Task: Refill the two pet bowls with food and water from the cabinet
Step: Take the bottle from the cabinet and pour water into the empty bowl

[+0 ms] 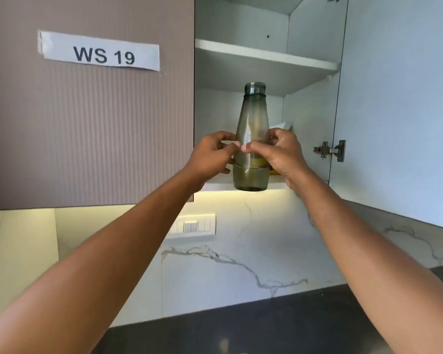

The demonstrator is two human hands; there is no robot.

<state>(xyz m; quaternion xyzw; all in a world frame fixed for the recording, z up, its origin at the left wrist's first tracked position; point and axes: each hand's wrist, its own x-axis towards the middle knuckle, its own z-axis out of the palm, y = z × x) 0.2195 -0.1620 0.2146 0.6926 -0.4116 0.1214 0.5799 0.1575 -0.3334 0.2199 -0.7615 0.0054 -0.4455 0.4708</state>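
A tall smoky-grey translucent water bottle [252,118] with a dark cap stands upright at the front edge of the open wall cabinet's lower shelf [216,185]. Water fills only its bottom part. My left hand [211,157] grips its left side and my right hand [275,152] grips its right side, fingertips meeting across the front. Behind the bottle a yellow and white packet [283,125] shows partly on the same shelf. The pet bowls are out of view.
The cabinet's right door [394,103] hangs open, hinge [330,150] exposed. The closed left door [87,123] carries a "WS 19" label. An upper shelf [264,56] is bare. Below are a marble backsplash with a switch panel [195,224] and a dark countertop [241,328].
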